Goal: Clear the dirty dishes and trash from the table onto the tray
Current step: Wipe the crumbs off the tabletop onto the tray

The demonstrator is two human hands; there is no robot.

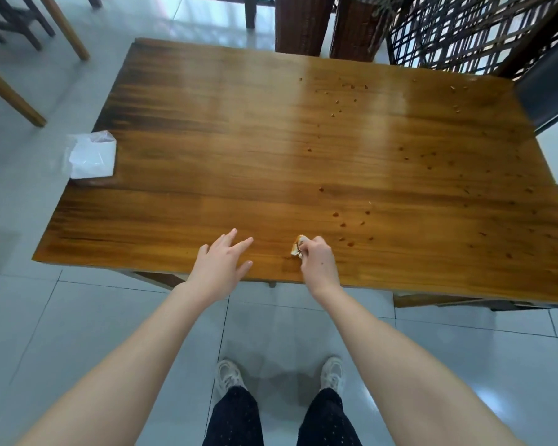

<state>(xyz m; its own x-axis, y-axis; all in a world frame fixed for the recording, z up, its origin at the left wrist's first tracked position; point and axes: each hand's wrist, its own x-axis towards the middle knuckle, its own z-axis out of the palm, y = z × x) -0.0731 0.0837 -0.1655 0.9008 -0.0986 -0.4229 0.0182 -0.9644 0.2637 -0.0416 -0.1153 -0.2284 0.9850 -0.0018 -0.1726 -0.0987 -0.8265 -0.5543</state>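
Brown wood table (207, 130) has crumbs (342, 224) on it. Right hand (316, 262) pinches a dirty napkin (297, 247). Left hand (221, 262) is spread wide, holding nothing.

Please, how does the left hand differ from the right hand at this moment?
The left hand has straight, spread fingers; the right hand has curled fingers. The left hand holds nothing; the right hand pinches a crumpled, stained tissue. Both hands are over the near edge of the wooden table.
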